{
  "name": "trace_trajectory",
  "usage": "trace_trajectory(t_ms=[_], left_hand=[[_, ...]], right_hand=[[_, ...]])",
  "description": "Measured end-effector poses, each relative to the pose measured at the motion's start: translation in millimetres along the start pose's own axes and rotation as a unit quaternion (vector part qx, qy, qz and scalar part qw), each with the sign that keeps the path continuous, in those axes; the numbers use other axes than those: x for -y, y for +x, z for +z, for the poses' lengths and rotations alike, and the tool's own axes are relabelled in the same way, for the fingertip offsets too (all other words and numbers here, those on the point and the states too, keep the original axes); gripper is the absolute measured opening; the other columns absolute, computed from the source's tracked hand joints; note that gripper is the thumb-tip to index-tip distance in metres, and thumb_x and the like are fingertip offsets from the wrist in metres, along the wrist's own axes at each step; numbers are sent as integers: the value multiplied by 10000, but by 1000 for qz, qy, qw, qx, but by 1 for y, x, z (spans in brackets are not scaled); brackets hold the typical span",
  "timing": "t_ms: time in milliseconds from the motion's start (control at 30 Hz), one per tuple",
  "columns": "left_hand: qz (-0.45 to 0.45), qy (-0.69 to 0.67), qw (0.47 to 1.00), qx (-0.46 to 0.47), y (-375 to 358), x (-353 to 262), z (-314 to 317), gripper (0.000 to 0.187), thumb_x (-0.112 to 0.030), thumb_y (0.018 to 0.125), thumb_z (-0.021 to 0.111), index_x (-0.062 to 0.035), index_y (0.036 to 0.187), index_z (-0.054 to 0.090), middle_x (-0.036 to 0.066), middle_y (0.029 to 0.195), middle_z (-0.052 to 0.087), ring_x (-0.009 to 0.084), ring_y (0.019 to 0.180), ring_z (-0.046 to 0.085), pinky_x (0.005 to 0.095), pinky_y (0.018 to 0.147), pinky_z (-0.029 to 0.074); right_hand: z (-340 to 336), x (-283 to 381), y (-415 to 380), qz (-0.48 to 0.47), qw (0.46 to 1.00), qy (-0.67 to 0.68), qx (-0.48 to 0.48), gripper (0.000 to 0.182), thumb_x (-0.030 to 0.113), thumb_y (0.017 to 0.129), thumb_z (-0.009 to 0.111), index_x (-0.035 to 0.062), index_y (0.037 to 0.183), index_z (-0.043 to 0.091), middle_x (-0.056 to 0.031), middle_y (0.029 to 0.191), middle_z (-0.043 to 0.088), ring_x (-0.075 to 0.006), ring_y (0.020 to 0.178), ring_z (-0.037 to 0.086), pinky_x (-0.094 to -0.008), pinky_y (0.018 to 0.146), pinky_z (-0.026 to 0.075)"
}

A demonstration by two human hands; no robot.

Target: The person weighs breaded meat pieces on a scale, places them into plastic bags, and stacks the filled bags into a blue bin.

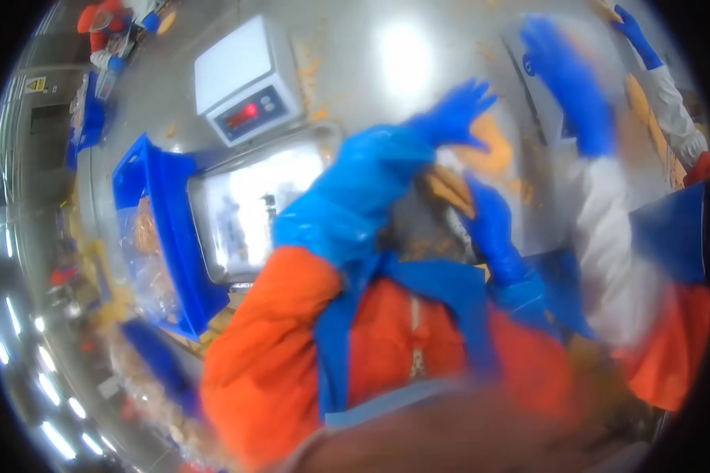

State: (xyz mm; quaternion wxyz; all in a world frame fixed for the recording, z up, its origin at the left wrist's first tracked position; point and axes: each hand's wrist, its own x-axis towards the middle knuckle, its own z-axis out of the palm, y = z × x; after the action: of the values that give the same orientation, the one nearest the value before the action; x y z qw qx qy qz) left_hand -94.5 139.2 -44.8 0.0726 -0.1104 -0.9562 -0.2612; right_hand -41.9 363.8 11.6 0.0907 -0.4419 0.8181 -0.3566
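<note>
My left hand (pixel 454 118), in a blue glove, reaches over the metal table with its fingers spread. A flat orange-tan piece, fillet-like (pixel 493 147), is right beside its fingertips and thumb. Nearer my body, my right hand (pixel 487 217), also gloved in blue, has its fingers closed on a second tan fillet-like piece (pixel 448 191). Part of that piece is hidden by the glove. To the left of my left arm is a shiny metal tray (pixel 199 211).
A white scale (pixel 237 67) with a red display stands behind the tray. At left is a blue crate (pixel 166 229) with clear plastic inside. Close on my right, a co-worker's blurred gloved hand (pixel 568 79) reaches over the table. Another gloved hand (pixel 635 35) is farther right.
</note>
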Motion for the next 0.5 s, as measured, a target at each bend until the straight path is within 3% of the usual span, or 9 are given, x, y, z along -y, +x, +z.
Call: trace_trajectory(t_ms=[33,167,233,300,333,367,400,433,500], left_hand=[[-2,29,996,86,-9,0,18,933,-547,678,685,-117,1401,280,179,1453,219,379,1341,173,505,1059,205],[23,79,994,70,-32,-19,6,905,-512,667,694,-107,1383,315,159,1436,269,380,1311,242,527,1008,269],[-2,145,987,71,-48,-23,-9,798,-446,677,697,-107,1333,395,136,1390,358,349,1274,320,499,966,322],[-3,85,996,-8,-63,-38,-47,509,-349,745,647,-59,1146,529,173,1251,482,365,1160,436,461,915,370],[-188,-103,976,-27,-72,-44,-61,418,-316,792,615,-57,1112,546,174,1234,495,328,1149,451,440,910,376],[-360,-286,887,-49,-79,-53,-79,331,-283,840,583,-55,1079,564,174,1218,509,291,1139,466,419,906,382],[-462,-367,805,-60,-77,-75,-115,314,-260,908,510,-40,1131,538,180,1235,491,250,1149,456,386,940,369],[-469,-365,801,-70,-93,-76,-97,314,-260,908,510,-40,1131,538,180,1235,491,250,1149,456,386,940,369],[-445,-486,725,-201,-125,-81,-44,385,-285,919,490,-29,1208,490,175,1258,475,224,1167,436,359,970,352]], right_hand=[[-2,0,-1,24,999,21,28,661,110,686,717,113,1296,464,-162,1064,593,-348,916,571,-402,790,462],[-5,-23,-19,131,974,184,-31,720,107,672,749,106,1320,434,-154,1023,603,-289,950,587,-361,814,461],[-28,-16,-11,202,937,272,-85,748,115,669,775,57,1318,408,-139,1123,560,-200,1042,531,-344,887,442],[-36,-22,-16,257,881,380,-118,755,64,667,752,41,1325,384,-151,1205,514,-237,1089,511,-355,921,431],[-49,-14,-15,290,816,494,-80,710,49,705,700,53,1333,367,-152,1244,485,-264,1150,477,-383,955,414],[-46,-5,-11,286,816,497,-71,710,49,705,700,53,1333,367,-152,1244,485,-264,1150,477,-383,955,414],[-42,2,-5,328,731,592,-82,688,59,732,670,56,1342,350,-153,1269,463,-277,1172,461,-399,969,403],[-37,9,0,367,633,676,-89,667,69,759,641,60,1351,333,-154,1294,442,-290,1194,445,-416,982,393],[3,11,13,389,600,698,-16,669,99,782,621,66,1369,302,-145,1319,422,-300,1205,433,-408,1002,376]])
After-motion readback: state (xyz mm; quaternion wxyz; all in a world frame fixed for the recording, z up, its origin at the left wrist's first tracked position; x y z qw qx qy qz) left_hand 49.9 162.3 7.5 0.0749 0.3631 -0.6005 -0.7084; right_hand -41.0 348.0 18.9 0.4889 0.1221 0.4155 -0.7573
